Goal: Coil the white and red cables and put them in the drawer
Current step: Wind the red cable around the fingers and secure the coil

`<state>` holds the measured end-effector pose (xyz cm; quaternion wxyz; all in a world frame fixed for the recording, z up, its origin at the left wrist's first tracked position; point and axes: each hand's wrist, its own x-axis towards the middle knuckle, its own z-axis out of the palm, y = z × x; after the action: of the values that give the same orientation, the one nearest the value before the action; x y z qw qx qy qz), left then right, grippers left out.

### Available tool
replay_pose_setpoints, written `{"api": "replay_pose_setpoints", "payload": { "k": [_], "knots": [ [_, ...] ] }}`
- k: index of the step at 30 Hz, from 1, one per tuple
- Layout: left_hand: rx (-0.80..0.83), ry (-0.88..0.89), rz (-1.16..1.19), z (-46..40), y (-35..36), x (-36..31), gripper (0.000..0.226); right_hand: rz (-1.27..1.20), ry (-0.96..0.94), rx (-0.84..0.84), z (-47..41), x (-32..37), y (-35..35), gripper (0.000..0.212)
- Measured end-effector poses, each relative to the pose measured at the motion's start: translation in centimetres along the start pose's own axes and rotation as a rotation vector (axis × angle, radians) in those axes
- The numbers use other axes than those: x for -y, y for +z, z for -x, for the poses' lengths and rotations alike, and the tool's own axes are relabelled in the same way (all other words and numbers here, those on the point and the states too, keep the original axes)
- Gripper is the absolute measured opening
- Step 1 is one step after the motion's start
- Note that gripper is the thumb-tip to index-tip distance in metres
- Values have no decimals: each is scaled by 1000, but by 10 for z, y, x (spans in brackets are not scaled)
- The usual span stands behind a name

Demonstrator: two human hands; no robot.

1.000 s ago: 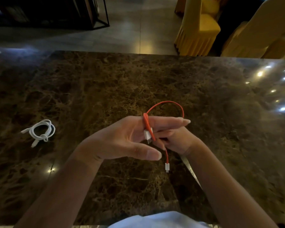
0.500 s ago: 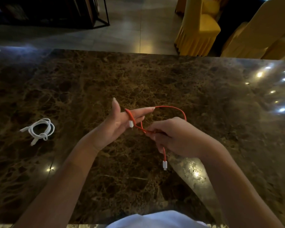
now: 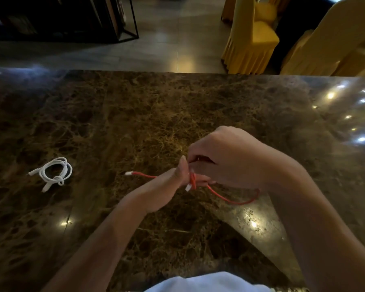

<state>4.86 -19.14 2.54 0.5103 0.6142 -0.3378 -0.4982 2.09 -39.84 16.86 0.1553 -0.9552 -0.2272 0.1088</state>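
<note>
With the red cable looped around the straight fingers of the left hand and pinched by the right hand above the table, its slack tail could spring free, while the white cable lies coiled far left

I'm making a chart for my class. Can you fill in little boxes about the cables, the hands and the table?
red cable: partly wound round the left hand's fingers, one loop hanging loose, one white plug sticking out to the left
white cable: coiled, lying alone on the table to the left
left hand: fingers straight, red cable wrapped round them
right hand: pinching the red cable
table: dark brown marble
drawer: not in view
</note>
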Motion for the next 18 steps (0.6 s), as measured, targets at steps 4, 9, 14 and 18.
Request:
{"api": "replay_pose_setpoints", "payload": {
  "k": [4, 9, 14, 18],
  "knots": [
    [-38, 56, 10, -18, 17, -51, 121, -553, -65, -28, -6, -29, -3, 18],
    [106, 255, 203, -10, 23, -71, 128, -1098, -50, -21, -15, -50, 40, 26],
    [-4, 377, 291, -3, 13, -69, 121, -1343, 19, -9, -15, -54, 83, 47],
    [-59, 420, 394, 0, 9, -72, 121, -1358, 106, -88, -7, -55, 98, 32]
  ]
}}
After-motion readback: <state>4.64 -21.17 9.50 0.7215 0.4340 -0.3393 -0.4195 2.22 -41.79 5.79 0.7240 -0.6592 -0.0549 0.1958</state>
